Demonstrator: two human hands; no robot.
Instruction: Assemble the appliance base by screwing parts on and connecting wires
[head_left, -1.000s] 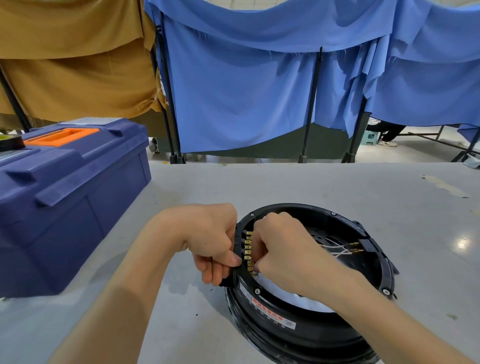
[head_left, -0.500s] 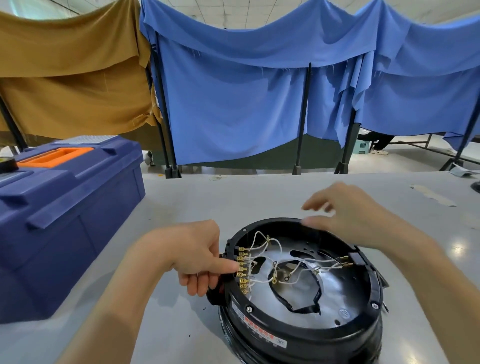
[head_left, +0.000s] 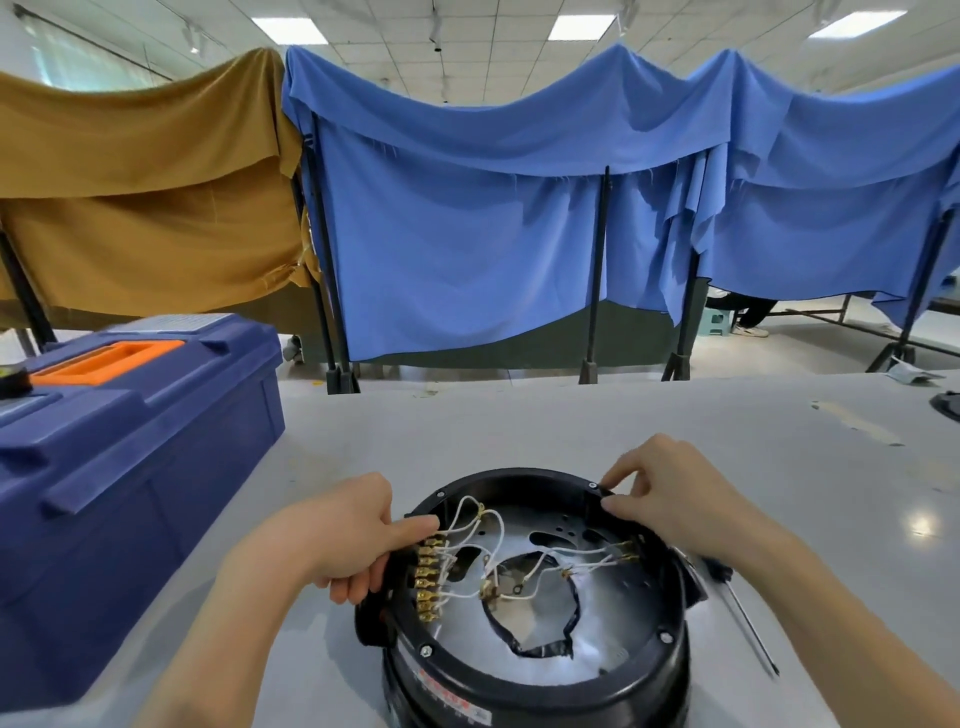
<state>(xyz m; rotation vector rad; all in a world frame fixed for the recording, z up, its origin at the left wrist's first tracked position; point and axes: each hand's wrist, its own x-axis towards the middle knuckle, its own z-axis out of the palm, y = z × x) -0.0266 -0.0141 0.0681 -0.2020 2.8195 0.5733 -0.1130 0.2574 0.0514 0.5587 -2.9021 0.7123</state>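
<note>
The appliance base (head_left: 535, 670) sat on the counter (head_left: 519, 415) near its front edge, held at both sides. The step looked like steadying or turning it towards the next connection. That would go best with pressure kept on the black rim only, clear of the brass terminals (head_left: 428, 577), so that no white wires (head_left: 498, 525) got tugged.

The base was a black ring around a shiny plate with a ragged central opening. The left hand (head_left: 332, 540) had its fingers (head_left: 358, 590) curled round the left rim. The right hand (head_left: 670, 499) pinched the far-right rim. A screwdriver (head_left: 748, 623) lay just right of the base, and a blue toolbox (head_left: 130, 467) stood to the left.
</note>
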